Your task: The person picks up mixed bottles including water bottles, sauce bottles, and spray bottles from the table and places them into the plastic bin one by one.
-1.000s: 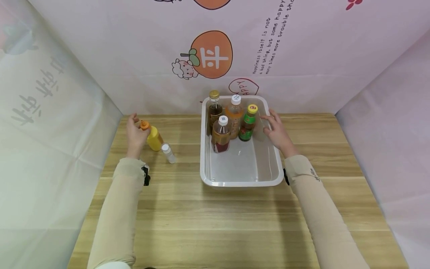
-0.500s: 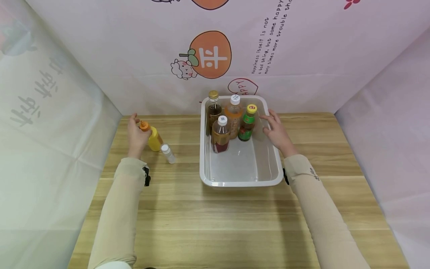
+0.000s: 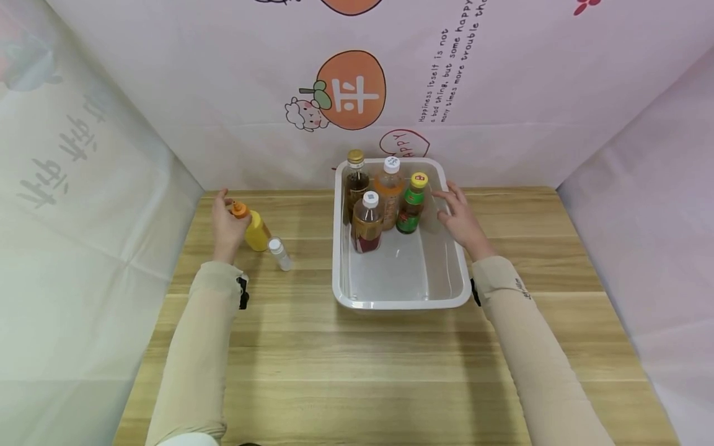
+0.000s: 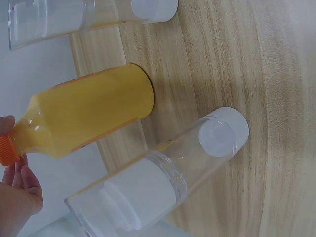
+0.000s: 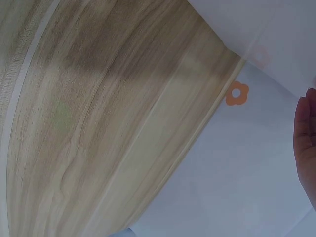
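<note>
Before the tub the bench runs broad; near its far left edge, fingers of the left hand clamp the yellow bottle's orange cap; the right hand's spread apart at the tub's right rim.

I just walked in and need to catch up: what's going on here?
A person's left hand pinches a yellow bottle around its orange cap; the bottle's base rests on the wooden table. A small white-capped bottle is beside it. The right hand is at the right rim of a white tub; I can't tell whether it grips it. Four bottles stand in the tub, toward the back.
</note>
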Demonstrator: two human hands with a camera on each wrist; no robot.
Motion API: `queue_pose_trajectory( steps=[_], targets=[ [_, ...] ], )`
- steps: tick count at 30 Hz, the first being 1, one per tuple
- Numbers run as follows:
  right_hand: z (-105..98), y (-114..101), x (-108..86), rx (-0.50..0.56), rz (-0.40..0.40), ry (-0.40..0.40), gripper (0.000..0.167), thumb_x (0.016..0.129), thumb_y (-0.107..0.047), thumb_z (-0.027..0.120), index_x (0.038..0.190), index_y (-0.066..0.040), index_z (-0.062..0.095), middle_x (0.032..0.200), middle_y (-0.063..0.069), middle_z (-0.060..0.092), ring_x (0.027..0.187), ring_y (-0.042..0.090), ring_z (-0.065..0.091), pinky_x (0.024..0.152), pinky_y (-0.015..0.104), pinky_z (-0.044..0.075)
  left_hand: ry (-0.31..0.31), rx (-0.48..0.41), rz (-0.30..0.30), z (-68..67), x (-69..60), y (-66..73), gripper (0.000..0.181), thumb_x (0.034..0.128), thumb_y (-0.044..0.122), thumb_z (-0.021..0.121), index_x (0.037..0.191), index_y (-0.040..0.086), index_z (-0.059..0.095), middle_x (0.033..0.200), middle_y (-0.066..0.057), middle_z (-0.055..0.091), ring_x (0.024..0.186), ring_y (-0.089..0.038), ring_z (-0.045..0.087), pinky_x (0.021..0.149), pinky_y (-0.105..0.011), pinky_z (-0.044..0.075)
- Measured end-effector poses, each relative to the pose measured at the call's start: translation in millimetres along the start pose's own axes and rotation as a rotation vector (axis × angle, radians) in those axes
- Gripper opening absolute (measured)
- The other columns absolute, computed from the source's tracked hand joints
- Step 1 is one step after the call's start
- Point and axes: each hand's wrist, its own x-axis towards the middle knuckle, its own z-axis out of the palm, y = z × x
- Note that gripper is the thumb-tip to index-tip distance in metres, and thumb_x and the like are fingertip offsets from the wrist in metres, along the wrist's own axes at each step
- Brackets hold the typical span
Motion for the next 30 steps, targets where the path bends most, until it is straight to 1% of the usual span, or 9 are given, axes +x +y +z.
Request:
queue_pose_trajectory(
  steps=[6,11,17,22,25,30],
  targets=[
    [-1.8,-0.4,-0.7,0.003,0.015,-0.017,0.051,0.088,-0.001,0.048,0.139,-0.001,0.042,0.161,0.016,0.007,0.145,0.046,0.014,0.114,0.065,0.018,-0.013,0.015,-0.021,-1.3,-0.1,-1.1,0.081,0.0853,-0.005,0.059,0.152,0.011,0.017,0.147,-0.02,0.034,0.128,-0.035,0.041,0.11,-0.046,0.04],
    [-2.3,-0.4,-0.9,0.007,0.012,-0.017,0.051,0.088,0.0,0.048,0.139,0.0,0.043,0.161,0.016,0.007,0.145,0.046,0.014,0.115,0.065,0.018,-0.016,0.023,-0.027,-1.9,-0.4,-0.4,0.082,0.084,-0.004,0.06,0.152,0.011,0.017,0.148,-0.021,0.033,0.132,-0.036,0.039,0.111,-0.047,0.038],
    [-1.4,0.0,0.6,-0.011,0.002,-0.001,0.05,0.088,-0.001,0.049,0.137,-0.001,0.044,0.16,0.017,0.01,0.145,0.045,0.015,0.115,0.064,0.018,-0.02,0.029,-0.046,-2.1,0.5,-1.2,0.081,0.0841,-0.004,0.059,0.152,0.01,0.018,0.147,-0.022,0.033,0.135,-0.037,0.036,0.113,-0.047,0.036],
    [-1.1,-0.6,0.6,-0.014,0.002,0.004,0.05,0.088,-0.001,0.049,0.137,-0.002,0.045,0.16,0.016,0.011,0.145,0.045,0.015,0.115,0.064,0.017,-0.013,0.054,-0.041,-2.9,-0.3,-1.7,0.077,0.0847,-0.002,0.06,0.151,0.009,0.022,0.145,-0.024,0.034,0.133,-0.038,0.038,0.112,-0.047,0.038],
    [-1.3,-0.6,0.2,-0.012,0.004,0.005,0.05,0.088,-0.001,0.049,0.138,-0.002,0.044,0.16,0.016,0.011,0.145,0.044,0.015,0.115,0.064,0.018,-0.018,0.077,-0.033,-3.8,-1.6,-1.3,0.075,0.0858,0.0,0.06,0.151,0.008,0.022,0.145,-0.025,0.033,0.133,-0.039,0.037,0.112,-0.048,0.037],
    [-2.1,-3.5,-1.9,-0.018,0.022,-0.008,0.053,0.089,-0.003,0.048,0.142,-0.003,0.04,0.16,0.016,0.009,0.145,0.046,0.015,0.114,0.066,0.019,-0.014,0.104,-0.04,-3.2,-3.2,-1.7,0.074,0.0866,-0.001,0.06,0.15,0.01,0.023,0.144,-0.024,0.033,0.133,-0.039,0.037,0.112,-0.049,0.037]
  ],
)
